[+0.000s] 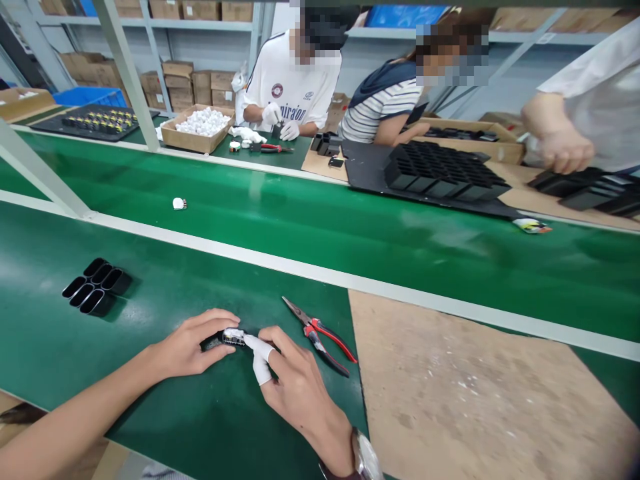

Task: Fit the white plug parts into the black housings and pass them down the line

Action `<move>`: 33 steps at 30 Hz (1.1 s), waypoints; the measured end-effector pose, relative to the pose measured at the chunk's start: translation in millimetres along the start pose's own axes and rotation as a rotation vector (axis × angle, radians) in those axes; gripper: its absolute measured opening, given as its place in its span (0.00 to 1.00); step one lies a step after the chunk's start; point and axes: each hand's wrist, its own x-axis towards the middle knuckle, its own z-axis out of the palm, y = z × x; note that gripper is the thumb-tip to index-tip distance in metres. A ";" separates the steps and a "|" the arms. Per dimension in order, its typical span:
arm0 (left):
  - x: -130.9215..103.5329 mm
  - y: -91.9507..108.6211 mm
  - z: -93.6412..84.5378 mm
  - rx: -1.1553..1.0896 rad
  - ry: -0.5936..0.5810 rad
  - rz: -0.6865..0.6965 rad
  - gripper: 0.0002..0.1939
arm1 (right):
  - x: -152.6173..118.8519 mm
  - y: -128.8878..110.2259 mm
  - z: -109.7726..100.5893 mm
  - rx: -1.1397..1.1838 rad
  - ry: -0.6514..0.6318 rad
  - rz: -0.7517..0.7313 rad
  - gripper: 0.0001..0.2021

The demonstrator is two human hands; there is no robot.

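Observation:
Between the thumb and fingers of my left hand (187, 343) lies a small black plastic case (213, 343), held just over the green bench. A white padded piece (233, 333) fills its open end, with small details I cannot make out. My right hand (295, 373) is curled, and its fingertips, covered with white finger cots, press against that same end of the case. A watch sits on my right wrist. Beside this hand, red-and-black long-nose pliers (315, 330) rest on the bench with their jaws pointing away.
Several empty black cases (95, 288) stand grouped at left. A brown board (480, 387) covers the right side. Beyond a white rail, a green belt (300, 217) carries a small white piece (179, 203). Co-workers across it handle black cases (440, 167) near a box of white pieces (197, 130).

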 end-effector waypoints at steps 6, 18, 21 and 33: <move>-0.2 0.8 0.4 -0.010 -0.001 -0.011 0.23 | 0.7 -4.3 5.3 -0.049 0.019 -0.068 0.12; 1.2 0.7 0.3 -0.017 0.012 0.002 0.24 | 3.2 -6.1 4.8 -0.141 0.041 -0.095 0.12; 0.8 0.0 0.5 -0.015 0.014 0.009 0.24 | 3.8 -5.9 4.9 -0.142 0.032 -0.103 0.12; -0.6 -2.1 1.0 -0.002 0.005 0.008 0.24 | -1.9 5.1 7.7 -0.039 0.025 -0.044 0.12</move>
